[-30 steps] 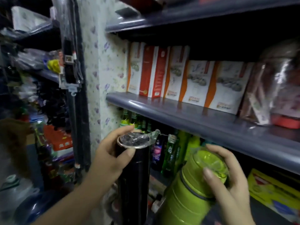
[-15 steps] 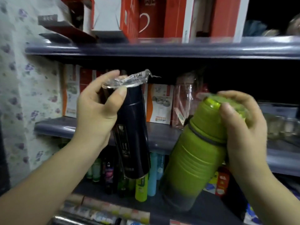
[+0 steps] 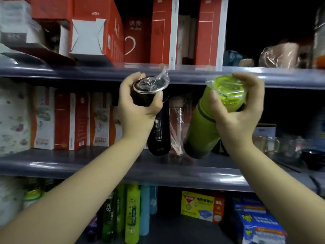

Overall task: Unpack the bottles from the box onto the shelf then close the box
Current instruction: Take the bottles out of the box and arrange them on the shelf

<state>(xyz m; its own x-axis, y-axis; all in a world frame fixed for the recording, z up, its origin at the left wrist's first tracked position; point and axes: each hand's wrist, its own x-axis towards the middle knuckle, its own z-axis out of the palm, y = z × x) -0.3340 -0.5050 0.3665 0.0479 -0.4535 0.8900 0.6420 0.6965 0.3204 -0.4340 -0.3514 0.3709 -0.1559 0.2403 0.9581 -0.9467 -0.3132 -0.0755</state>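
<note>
My left hand [image 3: 139,110] grips the top of a black bottle [image 3: 159,136] whose cap is wrapped in clear plastic. My right hand [image 3: 237,111] holds a green bottle [image 3: 202,131] by its plastic-wrapped lid. Both bottles hang tilted, side by side, in front of the middle shelf [image 3: 105,164], their lids level with the edge of the upper shelf [image 3: 88,71]. Their bases hover just above the middle shelf's surface. The box is out of view.
Red and white cartons [image 3: 98,34] fill the upper shelf. Orange and white boxes [image 3: 70,120] line the middle shelf's left; glass mugs [image 3: 274,145] stand at its right. Spray cans [image 3: 131,213] and packets [image 3: 202,206] crowd the bottom shelf.
Both hands have lifted the bottles from the lower shelf level up to the middle and upper shelves. My view has tilted upward with them.
</note>
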